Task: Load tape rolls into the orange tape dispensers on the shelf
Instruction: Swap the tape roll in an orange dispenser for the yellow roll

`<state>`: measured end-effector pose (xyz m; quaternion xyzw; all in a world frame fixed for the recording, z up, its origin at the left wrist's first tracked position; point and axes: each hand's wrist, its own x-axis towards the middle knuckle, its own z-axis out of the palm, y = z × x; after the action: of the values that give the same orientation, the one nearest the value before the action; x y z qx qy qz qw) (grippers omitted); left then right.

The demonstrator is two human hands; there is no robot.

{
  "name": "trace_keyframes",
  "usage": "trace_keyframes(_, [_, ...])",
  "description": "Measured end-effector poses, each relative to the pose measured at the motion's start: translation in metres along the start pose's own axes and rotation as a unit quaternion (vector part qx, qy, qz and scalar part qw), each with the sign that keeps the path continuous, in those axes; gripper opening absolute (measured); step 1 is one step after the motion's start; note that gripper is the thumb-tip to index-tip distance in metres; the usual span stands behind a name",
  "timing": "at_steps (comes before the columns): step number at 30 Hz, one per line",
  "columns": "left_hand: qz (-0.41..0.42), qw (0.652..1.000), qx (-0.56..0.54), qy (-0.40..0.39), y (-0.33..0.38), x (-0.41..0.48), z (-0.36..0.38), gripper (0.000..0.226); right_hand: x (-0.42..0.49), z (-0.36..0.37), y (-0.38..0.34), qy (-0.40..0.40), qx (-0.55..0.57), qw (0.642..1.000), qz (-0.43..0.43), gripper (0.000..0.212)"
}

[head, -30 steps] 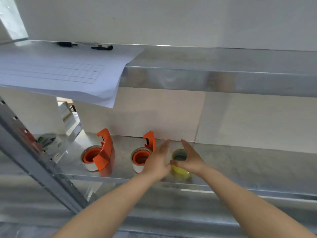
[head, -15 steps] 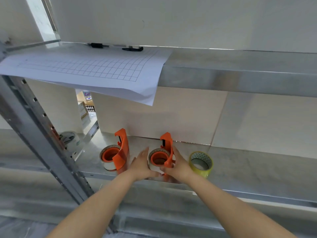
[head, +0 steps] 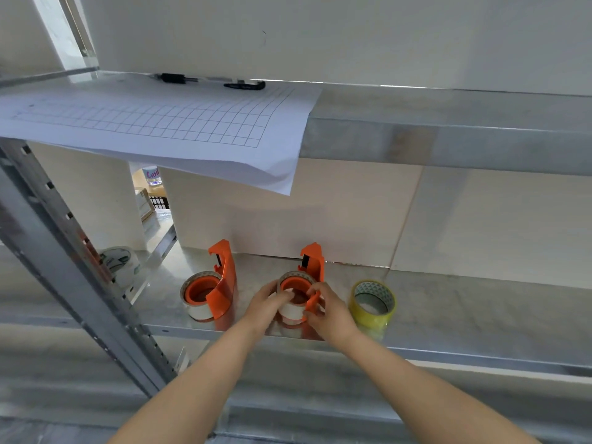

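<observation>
Two orange tape dispensers stand on the lower metal shelf [head: 464, 302]. The left dispenser [head: 221, 283] holds a whitish tape roll [head: 192, 307] on its orange hub. On the right dispenser [head: 312, 267] sits another whitish roll [head: 290, 310]. My left hand [head: 267, 304] grips that roll from the left, thumb on its rim. My right hand [head: 325, 310] pinches the dispenser's orange front edge on the right. A yellow tape roll [head: 373, 304] lies flat just to the right of my right hand, apart from it.
A gridded paper sheet [head: 179, 133] hangs over the upper shelf's front edge, with black pens [head: 243, 85] behind it. A slanted metal upright [head: 73, 254] runs down the left. A white printed tape roll [head: 118, 262] lies at the far left of the lower shelf.
Both hands left the yellow roll, which stays on the shelf, and moved left onto the right dispenser. They have since tightened on its roll and frame. The camera view shifted.
</observation>
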<state>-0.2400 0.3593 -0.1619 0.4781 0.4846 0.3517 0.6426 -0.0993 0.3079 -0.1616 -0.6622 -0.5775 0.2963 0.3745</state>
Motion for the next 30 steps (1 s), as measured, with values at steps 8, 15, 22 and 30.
trace_keyframes(8, [-0.127, 0.957, -0.261, -0.016, 0.016, -0.003, 0.007, 0.020, 0.009, -0.013, -0.014, 0.069, 0.034, 0.996, -0.042, 0.029])
trace_keyframes(15, [-0.130, 0.927, -0.347, -0.047, 0.028, -0.006, 0.019, 0.033, 0.020, -0.043, -0.006, 0.095, 0.005, 0.995, -0.018, 0.040])
trace_keyframes(22, [-0.075, 0.915, -0.396, -0.021, 0.038, -0.012, 0.040, 0.020, 0.003, -0.040, -0.016, 0.123, -0.193, 0.952, -0.203, 0.035])
trace_keyframes(30, [-0.071, 0.868, -0.491, -0.017, 0.041, -0.024, 0.058, 0.028, -0.002, -0.031, -0.034, 0.210, -0.172, 0.930, -0.247, 0.009])
